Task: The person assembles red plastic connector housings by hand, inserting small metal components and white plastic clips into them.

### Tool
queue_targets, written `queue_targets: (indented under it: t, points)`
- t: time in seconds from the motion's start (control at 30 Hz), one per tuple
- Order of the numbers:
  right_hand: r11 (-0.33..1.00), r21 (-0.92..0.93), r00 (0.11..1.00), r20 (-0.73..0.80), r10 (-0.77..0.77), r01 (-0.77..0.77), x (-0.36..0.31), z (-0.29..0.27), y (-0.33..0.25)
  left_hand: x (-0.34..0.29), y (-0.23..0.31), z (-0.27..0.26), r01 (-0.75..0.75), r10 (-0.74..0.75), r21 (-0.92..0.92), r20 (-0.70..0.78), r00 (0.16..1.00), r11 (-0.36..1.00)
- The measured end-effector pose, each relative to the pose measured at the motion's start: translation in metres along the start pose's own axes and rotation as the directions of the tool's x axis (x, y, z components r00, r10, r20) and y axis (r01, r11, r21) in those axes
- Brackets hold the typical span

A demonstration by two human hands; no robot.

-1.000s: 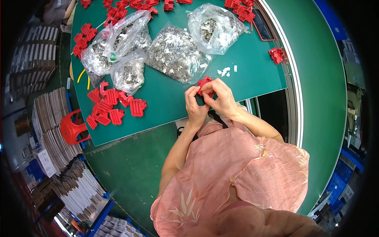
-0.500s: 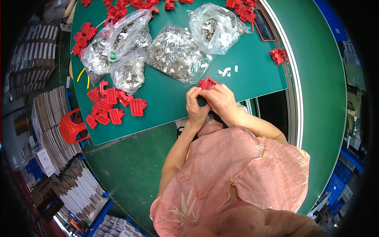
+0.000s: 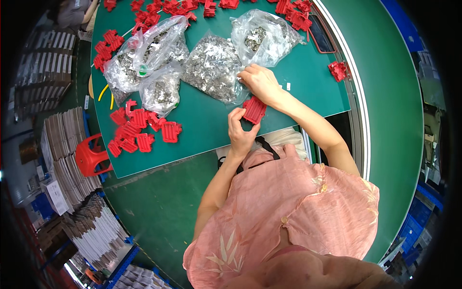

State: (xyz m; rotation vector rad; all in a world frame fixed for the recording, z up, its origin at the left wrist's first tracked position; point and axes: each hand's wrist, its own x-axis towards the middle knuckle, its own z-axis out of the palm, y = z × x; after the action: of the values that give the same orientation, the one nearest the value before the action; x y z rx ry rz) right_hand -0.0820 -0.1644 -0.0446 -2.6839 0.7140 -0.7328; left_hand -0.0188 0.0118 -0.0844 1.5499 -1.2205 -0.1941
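Two hands: both over the green table (image 3: 202,120).
Left hand (image 3: 240,132): fingers closed on a red plastic part (image 3: 253,110), near the table's front edge.
Right hand (image 3: 260,82): reaching into the open bag of small metal pieces (image 3: 214,67); grip unclear.

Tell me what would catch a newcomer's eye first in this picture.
Probably the clear bags of silvery metal bits heaped mid-table on the green table, with red plastic parts scattered to their left. Close to the near edge, the left hand holds a red plastic piece, while the right hand reaches onto the nearest bag.
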Motion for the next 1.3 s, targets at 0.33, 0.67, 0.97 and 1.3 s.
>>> queue_targets:
  t: [0.33,0.67,0.97,1.3]
  points:
    - [0.999,-0.010,0.999,-0.030,0.037,-0.038,0.002,0.019,0.006,0.000,-0.001,0.001,0.022,-0.022,-0.016,-0.013,1.000,1.000]
    - [0.473,0.702,0.829,0.320,0.458,-0.533,-0.045,-0.040,0.000,0.002,0.001,0.002,0.036,-0.036,-0.015,-0.022,0.999,0.999]
    - [0.507,0.593,0.772,0.380,0.509,-0.626,-0.078,-0.050,-0.012,0.002,0.001,0.001,0.012,-0.012,-0.003,0.004,1.000,1.000]
    - [0.737,0.495,0.887,0.225,0.402,-0.460,-0.074,-0.058,-0.033,0.001,0.000,0.000,-0.029,0.029,0.000,0.015,0.999,1.000]
